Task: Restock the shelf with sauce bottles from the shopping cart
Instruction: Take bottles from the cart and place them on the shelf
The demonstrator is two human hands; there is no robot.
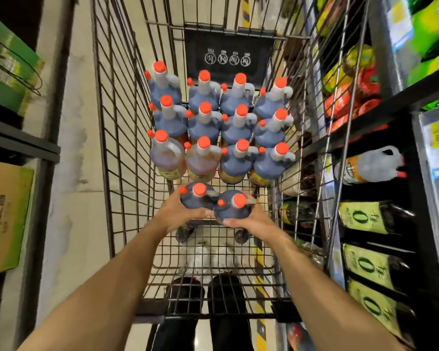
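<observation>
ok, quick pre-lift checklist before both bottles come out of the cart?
1. Left hand grips the left bottle: ok.
2. Right hand grips the right bottle: ok.
3. Both orange caps on: ok.
4. The two held bottles clear of the twelve standing bottles: ok, a gap shows.
5. Free spot on the shelf at right: cannot tell; one jug lies on its side there.
6. Path over the cart wall: cannot tell, height hidden from above.
</observation>
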